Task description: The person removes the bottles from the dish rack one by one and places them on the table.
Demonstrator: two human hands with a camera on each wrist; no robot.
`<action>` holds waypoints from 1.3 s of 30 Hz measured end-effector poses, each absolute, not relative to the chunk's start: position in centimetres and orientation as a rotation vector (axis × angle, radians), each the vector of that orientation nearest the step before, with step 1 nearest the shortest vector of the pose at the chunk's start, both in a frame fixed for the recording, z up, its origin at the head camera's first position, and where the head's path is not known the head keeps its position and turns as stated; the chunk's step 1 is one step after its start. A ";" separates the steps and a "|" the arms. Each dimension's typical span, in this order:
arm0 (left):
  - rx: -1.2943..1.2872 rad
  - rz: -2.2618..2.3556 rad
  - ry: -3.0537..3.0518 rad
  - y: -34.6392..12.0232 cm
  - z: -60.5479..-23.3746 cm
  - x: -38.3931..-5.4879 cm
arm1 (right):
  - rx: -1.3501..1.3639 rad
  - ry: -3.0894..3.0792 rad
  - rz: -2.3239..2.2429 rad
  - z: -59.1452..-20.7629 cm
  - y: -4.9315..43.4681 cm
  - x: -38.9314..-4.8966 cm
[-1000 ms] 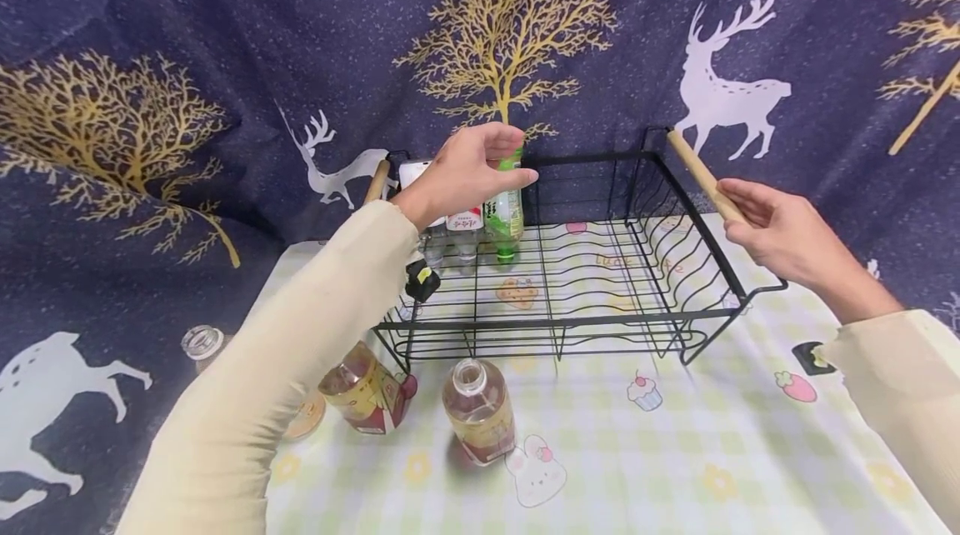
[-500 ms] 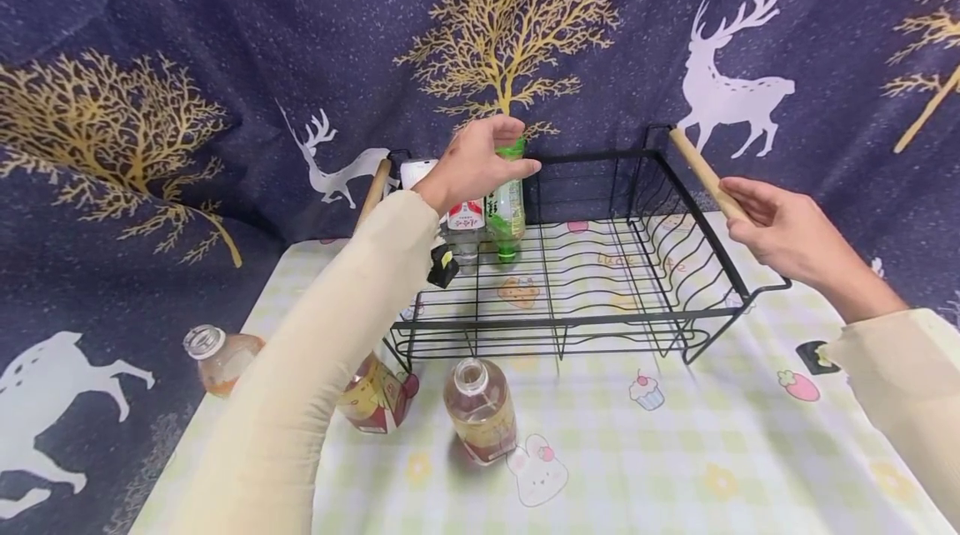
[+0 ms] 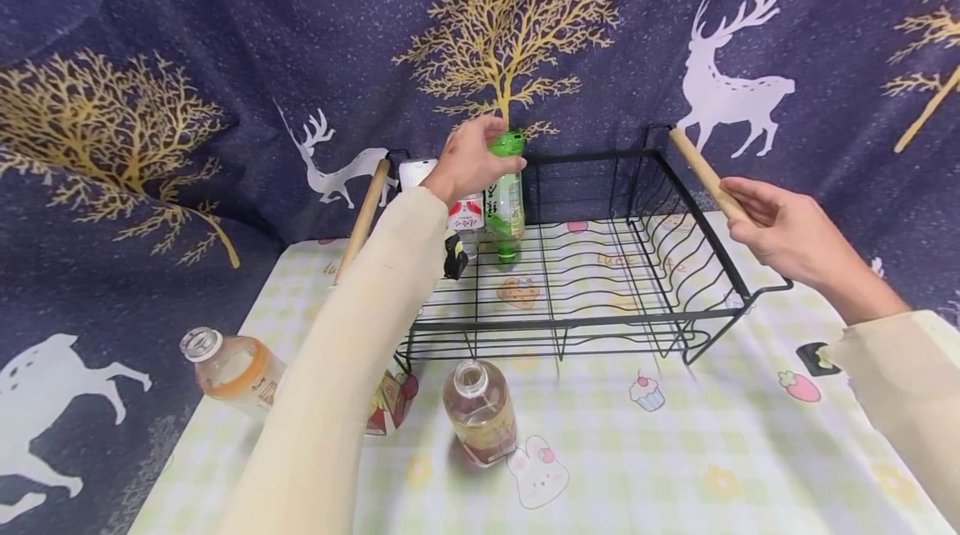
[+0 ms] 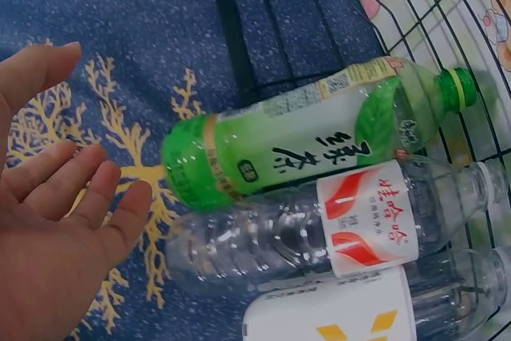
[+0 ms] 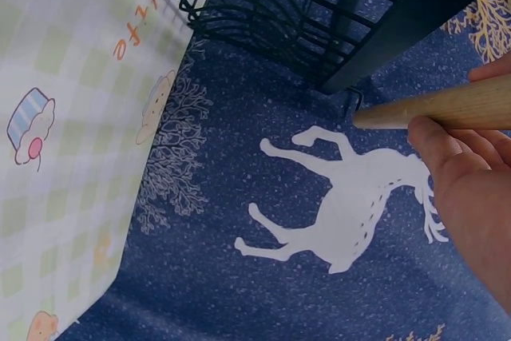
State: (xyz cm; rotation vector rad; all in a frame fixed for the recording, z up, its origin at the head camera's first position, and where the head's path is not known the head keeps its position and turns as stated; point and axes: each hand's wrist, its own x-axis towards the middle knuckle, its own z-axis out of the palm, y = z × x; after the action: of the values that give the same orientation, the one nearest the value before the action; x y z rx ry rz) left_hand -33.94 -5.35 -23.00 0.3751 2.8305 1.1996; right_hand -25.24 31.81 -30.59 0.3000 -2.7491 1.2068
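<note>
My left hand (image 3: 474,158) is beside the top of a green tea bottle (image 3: 507,206), fingers spread and holding nothing. In the left wrist view a gap separates that hand (image 4: 68,205) from the bottle, which stands cap down in the black wire dish rack (image 3: 600,321). Next to it, also upside down, are a clear water bottle (image 4: 371,217) with a red-and-white label and a bottle with a white label (image 4: 331,309). My right hand (image 3: 783,235) pinches the rack's right wooden handle (image 3: 705,172) between thumb and fingers, as the right wrist view confirms.
On the checked tablecloth (image 3: 615,468) before the rack stands an uncapped bottle (image 3: 483,418). Another bottle (image 3: 386,406) is partly behind the left sleeve (image 3: 352,352), with an orange-banded one (image 3: 236,368) farther left. The rack's left wooden handle (image 3: 363,214) shows behind the sleeve.
My left forearm has swung rightward, uncovering the orange-banded bottle. The left hand has drawn slightly left, showing more of the green bottle's top. The right hand keeps its grip on the handle.
</note>
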 end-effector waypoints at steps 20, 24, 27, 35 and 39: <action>0.266 1.387 2.804 -6.6 -25.6 -36.2 | 0.310 -2.737 1.219 -30.8 31.7 -25.2; 0.254 1.375 2.836 -6.4 -25.7 -36.8 | 0.310 -2.726 1.220 -30.9 31.8 -25.2; 0.241 1.361 2.856 -6.2 -25.7 -37.2 | 0.311 -2.714 1.218 -30.8 31.8 -25.2; 0.262 1.347 2.874 -5.6 -26.0 -37.9 | 0.315 -2.713 1.222 -30.8 31.9 -25.2; 0.268 1.314 2.888 -5.5 -25.7 -38.2 | 0.308 -2.717 1.234 -30.8 31.8 -25.2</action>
State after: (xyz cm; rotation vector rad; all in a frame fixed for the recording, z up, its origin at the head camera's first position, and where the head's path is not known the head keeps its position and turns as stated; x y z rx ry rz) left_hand -38.23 -5.54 -25.74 0.2677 2.8876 1.3140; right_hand -25.22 31.78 -30.76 0.3079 -2.7173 1.2339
